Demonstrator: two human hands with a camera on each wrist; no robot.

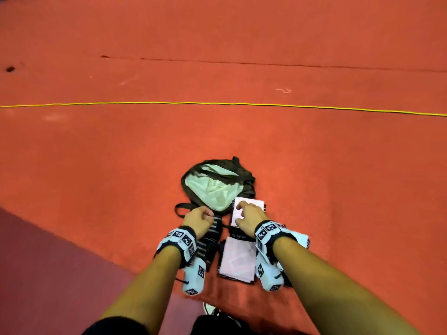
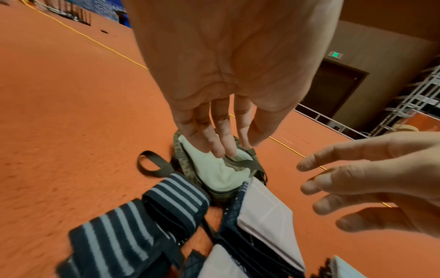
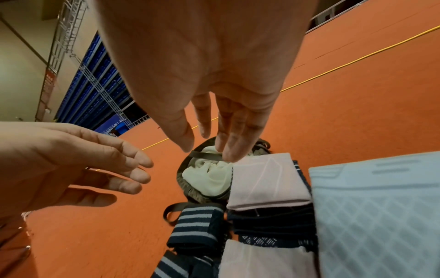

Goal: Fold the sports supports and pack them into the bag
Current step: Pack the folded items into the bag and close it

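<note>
An open dark bag (image 1: 244, 174) with a pale lining (image 2: 214, 173) lies on the orange floor. Close in front of it lie folded supports. Two are dark wraps with grey stripes (image 1: 214, 227) (image 2: 176, 199) on the left. A pink one (image 1: 251, 205) (image 3: 264, 182) lies against the bag's mouth, with a second pink one (image 1: 238, 262) nearer me. A pale blue one (image 3: 378, 216) is on the right. My left hand (image 1: 200, 217) (image 2: 238, 146) hovers over the far striped wrap, fingers relaxed, holding nothing. My right hand (image 1: 242, 213) (image 3: 208, 150) is spread above the far pink support, also holding nothing.
The bag's strap loop (image 1: 181, 209) lies on the floor to the left of the wraps. A yellow line (image 1: 217, 103) crosses the orange floor beyond the bag. A darker red strip (image 1: 48, 262) runs at the near left. My shoe (image 1: 210, 308) shows below the supports.
</note>
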